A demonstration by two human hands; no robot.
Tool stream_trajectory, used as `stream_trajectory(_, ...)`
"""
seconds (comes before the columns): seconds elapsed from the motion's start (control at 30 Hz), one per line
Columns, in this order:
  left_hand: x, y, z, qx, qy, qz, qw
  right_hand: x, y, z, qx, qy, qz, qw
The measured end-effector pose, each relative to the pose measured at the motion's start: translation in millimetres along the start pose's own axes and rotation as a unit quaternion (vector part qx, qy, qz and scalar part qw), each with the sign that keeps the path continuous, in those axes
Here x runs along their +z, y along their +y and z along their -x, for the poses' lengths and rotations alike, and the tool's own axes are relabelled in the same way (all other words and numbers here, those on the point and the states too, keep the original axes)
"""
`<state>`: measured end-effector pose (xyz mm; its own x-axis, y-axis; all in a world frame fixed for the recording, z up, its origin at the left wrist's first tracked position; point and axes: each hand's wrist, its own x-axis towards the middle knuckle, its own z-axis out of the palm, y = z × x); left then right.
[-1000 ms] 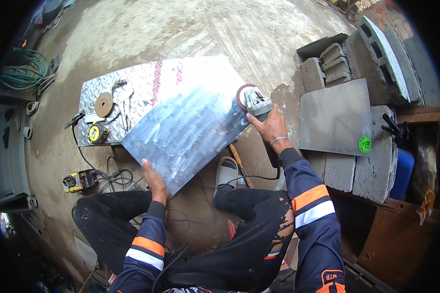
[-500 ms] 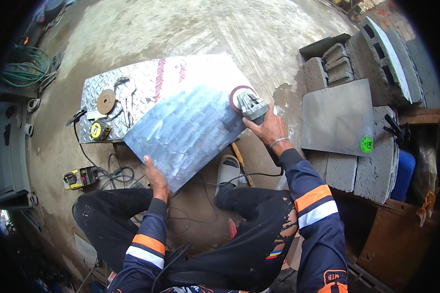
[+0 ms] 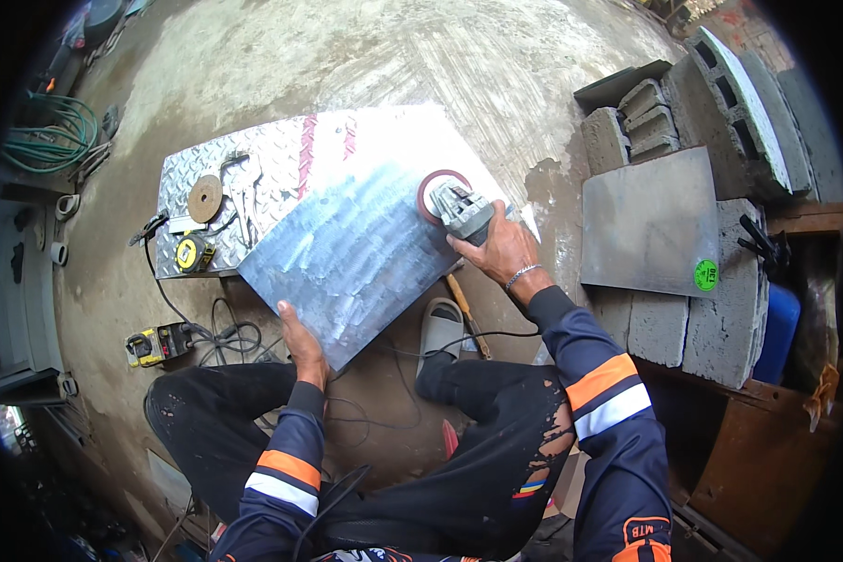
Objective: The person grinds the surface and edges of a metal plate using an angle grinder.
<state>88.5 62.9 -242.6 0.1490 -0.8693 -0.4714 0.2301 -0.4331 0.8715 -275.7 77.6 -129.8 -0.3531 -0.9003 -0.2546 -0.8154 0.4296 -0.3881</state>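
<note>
My right hand (image 3: 504, 248) is wrapped around a grey angle grinder (image 3: 465, 215). Its round disc with a reddish-brown rim (image 3: 425, 208) rests on the far right part of a metal sheet (image 3: 337, 253), whose grey surface is streaked with brighter marks. At the sheet's near left edge, my left hand (image 3: 303, 345) grips it, thumb on top; the other fingers are mostly hidden. The sheet lies tilted over a diamond-plate work surface (image 3: 180, 169). From the grinder side, a black cord (image 3: 506, 334) runs under my right forearm.
On the diamond plate lie a brown disc (image 3: 204, 199), locking pliers (image 3: 244, 197) and a yellow tape measure (image 3: 193, 251). A yellow-black power tool or battery device (image 3: 157, 345) sits on the floor by tangled cable. To the right are concrete blocks (image 3: 660, 328) with another metal sheet (image 3: 646, 220) leaning there.
My right hand has moved the grinder a little left and toward me across the sheet. My left hand keeps its hold on the near edge.
</note>
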Motion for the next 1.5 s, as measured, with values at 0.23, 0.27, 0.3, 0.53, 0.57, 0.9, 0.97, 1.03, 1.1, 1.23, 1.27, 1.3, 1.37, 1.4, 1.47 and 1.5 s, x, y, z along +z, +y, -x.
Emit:
stream_trajectory(0.23, 2, 2, 3, 0.024, 0.015, -0.047, 0.998, -12, 32, -18, 0.123, 0.090, -0.049, 0.987)
stream_trajectory(0.27, 2, 1, 2, 0.025, 0.015, -0.047, 0.998, -13, 35, -21, 0.151, 0.100, -0.053, 0.982)
stream_trajectory(0.3, 3, -1, 3, 0.025, 0.016, -0.032, 0.999, -14, 36, -22, 0.162, 0.097, -0.062, 0.980)
stream_trajectory(0.53, -8, -9, -6, 0.009, 0.008, -0.018, 1.000, -4, 3, -12, 0.074, 0.075, -0.045, 0.993)
stream_trajectory(0.57, -10, -9, -5, 0.009, 0.007, -0.020, 1.000, -2, -5, -10, 0.048, 0.048, -0.034, 0.997)
stream_trajectory(0.9, -1, -1, 3, 0.020, 0.013, -0.038, 0.999, -14, 16, -24, 0.114, 0.075, -0.071, 0.988)
stream_trajectory(0.97, 3, -1, 4, 0.027, 0.021, -0.046, 0.998, -14, 25, -32, 0.132, 0.101, -0.064, 0.984)
stream_trajectory(1.03, 2, -1, 3, 0.032, 0.020, -0.037, 0.999, -15, 26, -39, 0.155, 0.133, -0.070, 0.976)
stream_trajectory(1.1, 3, -3, 4, 0.031, 0.035, -0.042, 0.998, -15, 23, -42, 0.158, 0.133, -0.069, 0.976)
stream_trajectory(1.23, 1, 0, 4, 0.023, 0.020, -0.046, 0.999, -17, 0, -37, 0.141, 0.088, -0.066, 0.984)
stream_trajectory(1.27, 2, 0, 5, 0.022, 0.019, -0.045, 0.999, -13, -2, -37, 0.142, 0.088, -0.065, 0.984)
stream_trajectory(1.3, 2, 0, 5, 0.021, 0.022, -0.048, 0.998, -11, -5, -36, 0.112, 0.078, -0.059, 0.989)
stream_trajectory(1.37, 2, 0, 5, 0.019, 0.024, -0.050, 0.998, -8, -10, -33, 0.075, 0.047, -0.039, 0.995)
stream_trajectory(1.4, 0, 0, 5, 0.020, 0.020, -0.038, 0.999, -6, -11, -33, 0.073, 0.046, -0.040, 0.995)
stream_trajectory(1.47, -5, 2, 3, 0.024, 0.019, -0.027, 0.999, -3, -10, -34, 0.071, 0.056, -0.059, 0.994)
stream_trajectory(1.5, -3, 1, 3, 0.024, 0.017, -0.029, 0.999, -6, -4, -35, 0.090, 0.071, -0.071, 0.991)
